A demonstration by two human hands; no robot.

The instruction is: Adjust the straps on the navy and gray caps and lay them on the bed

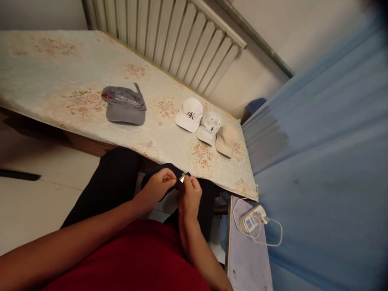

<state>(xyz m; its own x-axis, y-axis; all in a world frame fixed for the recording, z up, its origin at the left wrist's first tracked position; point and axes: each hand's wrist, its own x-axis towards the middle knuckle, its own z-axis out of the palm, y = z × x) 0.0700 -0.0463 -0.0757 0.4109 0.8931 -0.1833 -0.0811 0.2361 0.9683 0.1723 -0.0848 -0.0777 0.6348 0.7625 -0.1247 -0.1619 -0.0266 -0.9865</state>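
Between my knees, near the table's front edge, is a dark cap [163,166], partly covered by my hands. A small shiny metal buckle [182,178] shows on its dark strap. My left hand [160,184] is closed, thumb and forefinger pinching the strap just left of the buckle. From the other side my right hand [191,190] pinches the strap end by the buckle. On the table lie a grey cap [125,106] with white lettering, a white cap with black letters [190,114], a white cap with a small dark emblem [209,128] and a beige cap [226,140].
A floral cloth covers the table [165,139]. Behind it stands a white radiator [169,40]. Blue curtains [315,161] hang on the right. At lower right, a small stand [247,262] bears a white power strip [252,219] with a looped cable.
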